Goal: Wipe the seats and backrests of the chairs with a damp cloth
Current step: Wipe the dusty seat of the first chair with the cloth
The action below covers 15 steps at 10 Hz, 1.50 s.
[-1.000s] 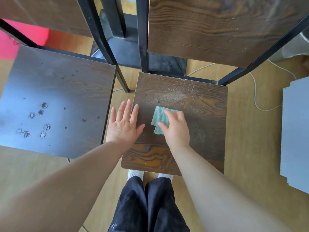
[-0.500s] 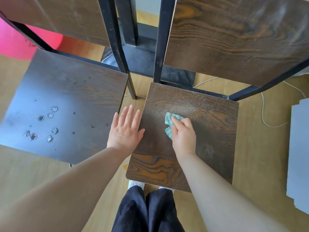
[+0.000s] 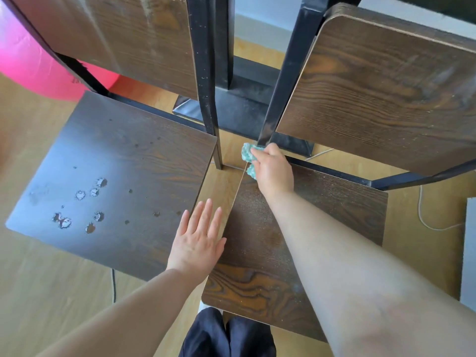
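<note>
light wooden floor (image 3: 38,292) fills the ground under everything. on it stand two dark wood-grain chairs with black metal frames, side by side. the right chair's square seat (image 3: 334,228) is the bigger shape in view, speckled all over with fine pale dust, and its wide rounded backrest panel (image 3: 381,88) rises behind it, streaked with dust too. the left chair's seat (image 3: 116,176) is darker and glossier, marked with a cluster of chipped pale spots toward its front left, and its backrest panel (image 3: 123,34) stands above it. between the two backrests a black metal post on a flat base plate (image 3: 239,109) sits on the floor. a bright pink rounded object (image 3: 31,63) shows at the far left, blurred, so what it is cannot be told. a pale grey flat panel (image 3: 467,253) runs off the right edge, with a thin white cable (image 3: 422,217) curling on the floor beside it.

the left hand (image 3: 198,243) lies flat with fingers spread slightly, over the gap between the seats, its thumb side on the left edge of the right seat. the right hand (image 3: 273,168) is closed around a small crumpled teal cloth (image 3: 247,153), pressing it at the back left corner of the right seat, against the foot of the backrest's black upright. dark trousers (image 3: 226,333) show at the bottom.
</note>
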{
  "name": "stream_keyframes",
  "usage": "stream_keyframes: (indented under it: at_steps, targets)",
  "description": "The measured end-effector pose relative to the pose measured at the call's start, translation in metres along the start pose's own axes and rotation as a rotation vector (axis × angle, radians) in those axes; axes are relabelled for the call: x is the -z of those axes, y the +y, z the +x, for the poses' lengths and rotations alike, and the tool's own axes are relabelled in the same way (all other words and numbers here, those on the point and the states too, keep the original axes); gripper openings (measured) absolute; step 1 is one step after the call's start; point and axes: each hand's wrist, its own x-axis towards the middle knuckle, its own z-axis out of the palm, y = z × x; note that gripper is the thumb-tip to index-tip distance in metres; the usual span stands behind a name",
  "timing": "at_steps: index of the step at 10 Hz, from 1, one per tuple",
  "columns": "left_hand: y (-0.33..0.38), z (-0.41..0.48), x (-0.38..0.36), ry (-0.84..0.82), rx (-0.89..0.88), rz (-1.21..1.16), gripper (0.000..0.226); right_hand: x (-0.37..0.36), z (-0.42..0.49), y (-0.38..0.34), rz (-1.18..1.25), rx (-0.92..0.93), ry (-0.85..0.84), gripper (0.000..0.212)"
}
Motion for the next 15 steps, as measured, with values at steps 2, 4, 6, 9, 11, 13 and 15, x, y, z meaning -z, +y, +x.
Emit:
stream_keyframes:
  at_steps: [2,4,6,9,11,13,15]
  targets:
    - [0.000,-0.004,-0.002,-0.008,0.006,-0.015,0.069,-0.008,-0.002,0.012,-0.030,0.038,-0.042,0.027]
    - [0.005,-0.007,0.000,0.006,0.016,-0.017,0.066,-0.008,-0.036,0.013,-0.031,0.077,-0.104,0.031]
    - [0.007,-0.015,0.003,0.003,0.040,-0.012,0.066,-0.014,-0.087,0.019,-0.107,0.202,-0.112,0.039]
    - [0.000,-0.033,-0.001,-0.004,0.109,-0.026,0.066,-0.035,-0.167,0.034,-0.137,0.295,-0.203,0.045]
    - [0.000,-0.035,0.002,0.006,0.114,-0.003,0.065,-0.047,-0.224,0.037,-0.053,0.310,-0.275,0.012]
    - [-0.002,-0.037,0.006,0.016,0.125,0.010,0.063,-0.054,-0.259,0.039,0.008,0.326,-0.377,0.028]
    - [-0.003,-0.036,0.020,0.022,0.113,0.034,0.064,-0.053,-0.279,0.044,0.026,0.328,-0.582,0.043]
